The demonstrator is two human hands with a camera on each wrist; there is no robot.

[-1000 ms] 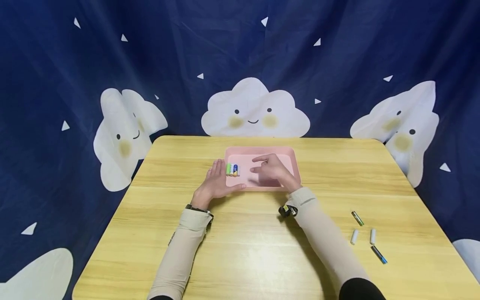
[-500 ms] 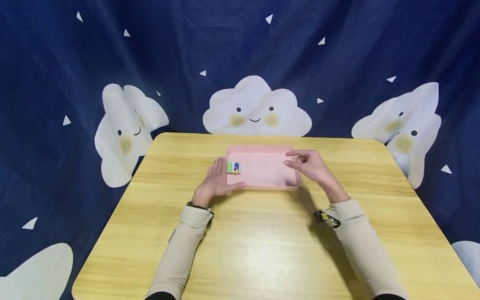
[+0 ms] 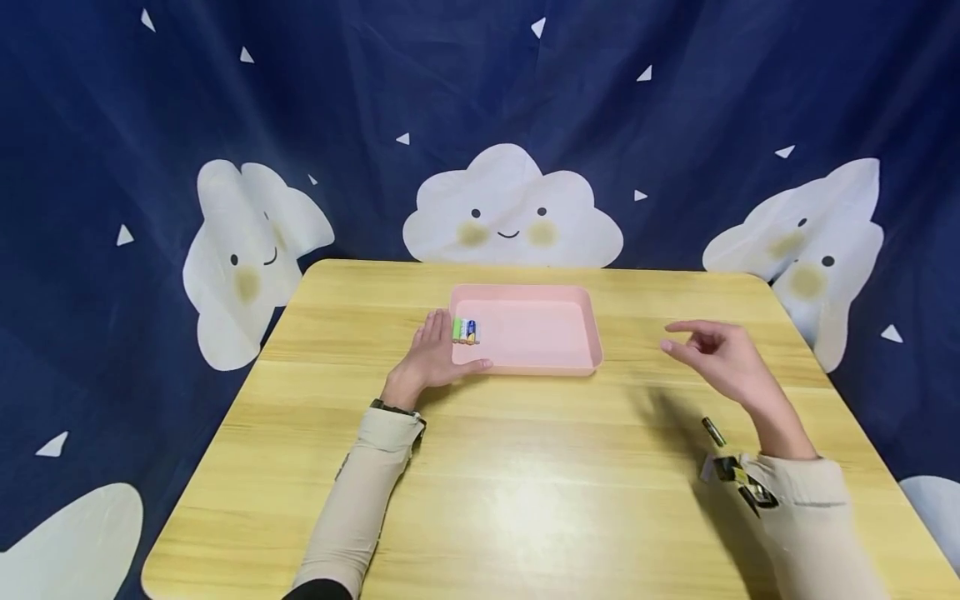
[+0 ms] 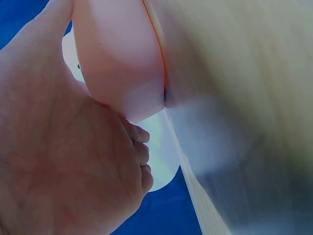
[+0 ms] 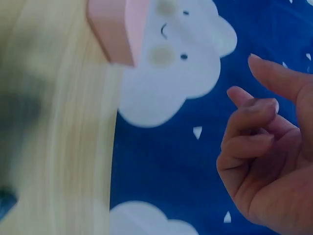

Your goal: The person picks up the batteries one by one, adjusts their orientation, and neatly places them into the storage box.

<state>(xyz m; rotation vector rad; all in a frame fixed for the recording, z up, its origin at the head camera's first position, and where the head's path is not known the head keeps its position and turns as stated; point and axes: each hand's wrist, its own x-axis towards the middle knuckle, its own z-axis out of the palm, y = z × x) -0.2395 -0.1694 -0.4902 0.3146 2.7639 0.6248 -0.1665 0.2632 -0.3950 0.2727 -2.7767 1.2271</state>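
Observation:
A shallow pink tray [image 3: 540, 329] lies toward the back of the table. Against its left end, several AA-size batteries [image 3: 465, 332] sit side by side, green, white and blue. My left hand [image 3: 431, 358] rests at the tray's left front corner, fingers straight along the left side and thumb across the front rim. In the left wrist view, the palm [image 4: 73, 156] meets the tray wall [image 4: 120, 63]. To the right of the tray, my right hand [image 3: 723, 358] is above the table and holds nothing. Its thumb and index finger are apart, the other fingers loosely curled [image 5: 249, 142].
On the right of the table [image 3: 525, 467], a dark battery [image 3: 714, 432] lies near a white battery [image 3: 707, 468]. The right wrist's camera and sleeve [image 3: 798, 483] partly cover that spot. A blue curtain with clouds [image 3: 513, 208] hangs behind the table.
My right hand has come out of the tray and moved right, past its right end, toward the loose batteries. The left hand stays at the tray's left corner.

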